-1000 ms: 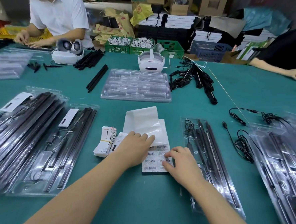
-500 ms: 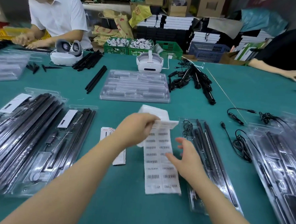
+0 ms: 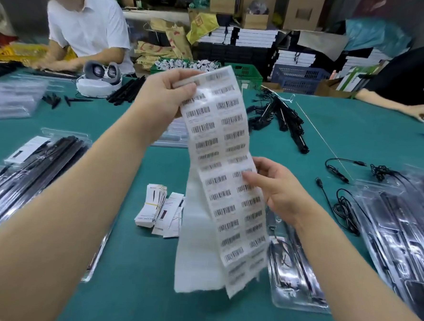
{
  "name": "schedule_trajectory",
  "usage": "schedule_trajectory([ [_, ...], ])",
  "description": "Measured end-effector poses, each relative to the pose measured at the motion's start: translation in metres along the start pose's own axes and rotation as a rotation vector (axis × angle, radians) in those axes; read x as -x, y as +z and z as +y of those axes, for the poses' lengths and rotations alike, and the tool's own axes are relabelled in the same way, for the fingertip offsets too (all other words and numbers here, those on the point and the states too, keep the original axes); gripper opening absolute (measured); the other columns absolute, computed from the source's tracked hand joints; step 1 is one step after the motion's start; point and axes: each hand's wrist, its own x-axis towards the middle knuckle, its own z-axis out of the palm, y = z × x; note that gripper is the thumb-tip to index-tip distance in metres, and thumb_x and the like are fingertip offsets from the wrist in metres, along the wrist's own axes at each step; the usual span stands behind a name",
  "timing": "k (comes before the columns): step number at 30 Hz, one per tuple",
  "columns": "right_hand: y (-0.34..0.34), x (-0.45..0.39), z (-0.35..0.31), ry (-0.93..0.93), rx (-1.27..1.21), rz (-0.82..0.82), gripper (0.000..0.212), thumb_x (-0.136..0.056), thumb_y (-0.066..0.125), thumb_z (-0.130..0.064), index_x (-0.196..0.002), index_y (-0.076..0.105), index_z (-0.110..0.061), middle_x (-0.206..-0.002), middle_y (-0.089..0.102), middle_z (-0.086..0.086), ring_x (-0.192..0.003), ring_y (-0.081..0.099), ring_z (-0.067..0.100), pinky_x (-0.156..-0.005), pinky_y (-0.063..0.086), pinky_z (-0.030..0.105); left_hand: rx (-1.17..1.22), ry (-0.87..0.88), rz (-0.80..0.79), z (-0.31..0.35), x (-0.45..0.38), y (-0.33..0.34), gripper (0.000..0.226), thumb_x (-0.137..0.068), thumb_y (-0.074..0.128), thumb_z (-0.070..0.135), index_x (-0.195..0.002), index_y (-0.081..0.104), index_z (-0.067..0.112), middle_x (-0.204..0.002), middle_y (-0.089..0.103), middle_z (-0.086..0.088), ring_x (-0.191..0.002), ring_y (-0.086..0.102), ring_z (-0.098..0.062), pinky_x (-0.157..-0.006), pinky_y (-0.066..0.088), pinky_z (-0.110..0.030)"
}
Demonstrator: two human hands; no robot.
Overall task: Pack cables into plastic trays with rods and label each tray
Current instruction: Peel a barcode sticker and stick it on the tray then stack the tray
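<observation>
Two hands pinch label sheet (image 3: 220,165) | left grip (image 3: 165,100) top, right grip (image 3: 276,189) mid | green table (image 3: 357,124), stacked boxes (image 3: 253,41) behind

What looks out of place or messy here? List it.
Little stands out. Loose black cables lie tangled on the table outside any tray. The small paper cards sit in an uneven, fanned pile. The barcode label sheet, pinched by the left hand and right hand, hangs folded with a ragged lower edge.
</observation>
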Motion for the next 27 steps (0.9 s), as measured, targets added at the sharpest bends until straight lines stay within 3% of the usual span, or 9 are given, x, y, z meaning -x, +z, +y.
schedule_trajectory([
  [3,0.002,-0.003,0.001,0.093,-0.113,-0.052,0.056,-0.080,0.076,-0.018,-0.132,0.055,-0.017,-0.120,0.070,0.010,-0.102,0.070,0.034,-0.073,0.060,0.045,0.069,-0.064,-0.005,-0.007,-0.003,0.002,0.024,-0.099,0.054,0.003,-0.117,0.068,0.010,-0.103,0.076,-0.009,-0.084,0.073,-0.020,-0.069,0.059,-0.031],
  [6,0.004,-0.004,0.001,0.120,-0.093,-0.126,0.049,-0.087,0.071,-0.032,-0.134,0.056,-0.033,-0.127,0.067,0.006,-0.111,0.067,0.033,-0.078,0.059,0.050,0.071,-0.107,-0.086,-0.011,0.000,0.009,0.023,-0.100,0.052,0.003,-0.117,0.067,0.008,-0.097,0.076,-0.007,-0.083,0.073,-0.020,-0.067,0.060,-0.032],
  [10,0.004,-0.005,0.001,0.104,-0.130,-0.055,0.039,-0.089,0.068,-0.018,-0.128,0.062,-0.015,-0.122,0.069,0.013,-0.111,0.067,0.035,-0.083,0.059,0.046,0.077,-0.115,-0.142,-0.012,0.002,0.013,0.021,-0.100,0.053,0.004,-0.117,0.067,0.007,-0.096,0.076,-0.007,-0.085,0.073,-0.022,-0.066,0.060,-0.033],
  [15,0.003,-0.002,0.003,0.122,-0.113,-0.004,0.043,-0.084,0.070,-0.013,-0.124,0.059,0.001,-0.120,0.068,0.019,-0.109,0.067,0.036,-0.092,0.055,0.051,0.062,-0.124,-0.010,-0.013,-0.007,0.009,0.021,-0.101,0.052,0.005,-0.113,0.069,0.010,-0.094,0.077,-0.007,-0.083,0.074,-0.022,-0.065,0.059,-0.032],
  [21,0.008,0.003,0.004,0.094,-0.027,0.009,0.042,-0.081,0.071,-0.017,-0.118,0.060,0.000,-0.112,0.072,0.018,-0.109,0.067,0.039,-0.096,0.052,0.055,-0.021,-0.134,0.048,-0.021,-0.012,0.005,0.020,-0.100,0.054,0.004,-0.107,0.070,0.013,-0.090,0.078,-0.004,-0.080,0.075,-0.022,-0.064,0.060,-0.033],
  [24,0.010,0.006,0.005,0.081,-0.046,-0.045,0.038,-0.085,0.070,-0.017,-0.119,0.063,-0.003,-0.114,0.071,0.020,-0.108,0.068,0.038,-0.095,0.053,0.054,-0.033,-0.131,0.122,-0.026,-0.017,0.005,0.019,-0.097,0.058,0.004,-0.109,0.068,0.015,-0.099,0.076,-0.010,-0.081,0.075,-0.025,-0.066,0.062,-0.039],
  [25,0.012,0.007,0.004,0.074,-0.064,-0.056,0.037,-0.085,0.071,-0.017,-0.119,0.065,-0.004,-0.114,0.071,0.020,-0.107,0.068,0.038,-0.094,0.054,0.054,-0.120,-0.128,0.149,-0.029,-0.018,0.006,0.021,-0.096,0.060,0.005,-0.113,0.066,0.016,-0.105,0.074,-0.012,-0.085,0.074,-0.027,-0.073,0.062,-0.043],
  [27,0.015,0.007,0.004,0.059,-0.103,-0.050,0.035,-0.083,0.072,-0.017,-0.115,0.068,-0.005,-0.112,0.072,0.020,-0.103,0.070,0.036,-0.091,0.056,0.052,-0.660,-0.047,0.184,-0.037,-0.016,0.006,0.031,-0.096,0.060,0.008,-0.126,0.062,0.016,-0.129,0.061,-0.011,-0.105,0.066,-0.029,-0.093,0.054,-0.043],
])
